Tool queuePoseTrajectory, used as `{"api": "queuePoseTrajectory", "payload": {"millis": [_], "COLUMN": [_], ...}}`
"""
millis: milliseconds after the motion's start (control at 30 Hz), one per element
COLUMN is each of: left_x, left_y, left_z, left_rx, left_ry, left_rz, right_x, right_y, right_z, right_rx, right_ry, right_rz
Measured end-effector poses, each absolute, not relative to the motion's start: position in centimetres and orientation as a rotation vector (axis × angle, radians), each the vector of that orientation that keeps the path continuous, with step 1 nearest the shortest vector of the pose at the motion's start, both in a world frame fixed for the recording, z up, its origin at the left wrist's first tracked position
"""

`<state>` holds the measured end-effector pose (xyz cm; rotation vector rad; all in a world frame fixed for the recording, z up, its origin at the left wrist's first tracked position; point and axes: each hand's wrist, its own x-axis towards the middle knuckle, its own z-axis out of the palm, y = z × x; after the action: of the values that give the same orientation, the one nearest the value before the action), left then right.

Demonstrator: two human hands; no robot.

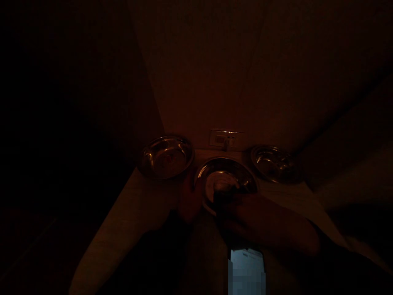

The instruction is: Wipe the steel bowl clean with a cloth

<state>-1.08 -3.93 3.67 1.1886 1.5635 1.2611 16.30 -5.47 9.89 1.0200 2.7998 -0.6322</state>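
The picture is very dark. A shiny steel plate (221, 162) with a raised rim sits in the middle of a small table. At its left rim, my left hand (189, 200) grips the edge, thumb apart from the fingers. My right hand (245, 211) reaches over the plate's front right side, its fingers curled down into it. Shadow hides the fingertips and whatever they pinch. Something pale and rounded (225, 185) shows dimly in the plate beside those fingers.
A deeper steel bowl (167, 172) stands at the back left with dim bits inside. Another steel dish (270, 174) is at the back right. Behind is a wall socket (225, 139) with a plug. A lit phone (248, 270) lies at the front, below my right wrist.
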Motion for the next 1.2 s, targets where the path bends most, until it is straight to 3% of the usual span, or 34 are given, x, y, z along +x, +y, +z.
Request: {"api": "queuePoseTrajectory", "payload": {"millis": [933, 1200], "left_x": [-2.6, -2.2], "left_y": [-3.1, -3.4], "left_z": [3.7, 3.7], "left_rx": [1.208, 1.163], "left_ry": [1.502, 1.601], "left_rz": [1.137, 1.243], "right_x": [15.8, 15.8], "right_y": [-5.7, -5.5], "right_z": [9.4, 9.1], "right_rx": [0.990, 1.004], "right_ry": [2.777, 2.795], "right_rz": [-0.725, -0.614]}}
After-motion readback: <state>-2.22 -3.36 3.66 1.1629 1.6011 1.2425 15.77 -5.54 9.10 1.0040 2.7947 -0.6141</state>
